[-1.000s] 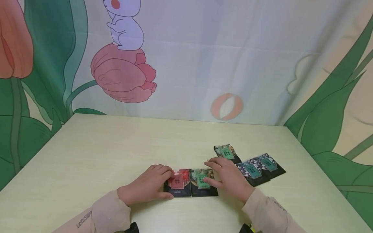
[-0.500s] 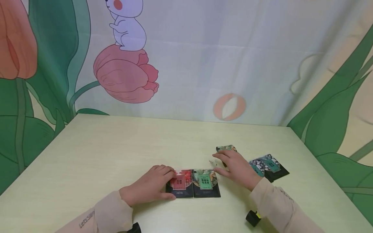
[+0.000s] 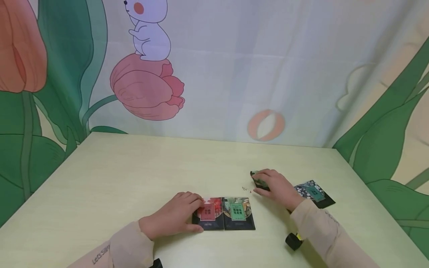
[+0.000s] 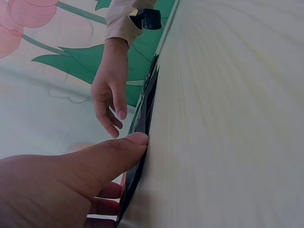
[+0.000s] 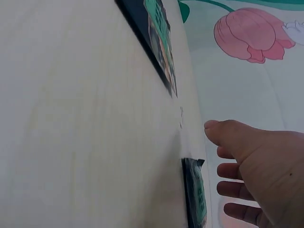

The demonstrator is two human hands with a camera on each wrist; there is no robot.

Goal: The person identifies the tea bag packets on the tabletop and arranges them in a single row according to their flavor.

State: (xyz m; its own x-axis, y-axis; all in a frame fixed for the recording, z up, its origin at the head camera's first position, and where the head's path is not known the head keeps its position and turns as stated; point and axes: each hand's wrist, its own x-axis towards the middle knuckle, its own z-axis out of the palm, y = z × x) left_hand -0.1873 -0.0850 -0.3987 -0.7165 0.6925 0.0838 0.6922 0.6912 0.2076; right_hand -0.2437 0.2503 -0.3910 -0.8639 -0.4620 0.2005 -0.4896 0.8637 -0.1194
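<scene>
Two flat packets lie side by side on the table, a red-labelled tea packet point(image 3: 209, 214) and a green-labelled tea packet point(image 3: 239, 214). My left hand point(image 3: 172, 216) holds the red packet at its left end, thumb at the near corner and fingers at the far side. In the left wrist view the thumb touches the dark packet edge. My right hand point(image 3: 278, 188) hovers with fingers apart over another green-labelled packet point(image 5: 194, 192), partly hiding it in the head view. The right wrist view shows a gap between this hand and that packet.
Right of my right hand lies a floral blue-labelled packet point(image 3: 314, 192); its overlapping neighbour is mostly hidden by the hand. Small pale specks point(image 3: 246, 189) dot the table point(image 3: 151, 163) beyond the pair. A printed curtain point(image 3: 214, 74) hangs behind the table.
My right hand has left the near green packet and moved right and away, over the farther green packet. My left hand stays on the red packet. The head view shifts slightly.
</scene>
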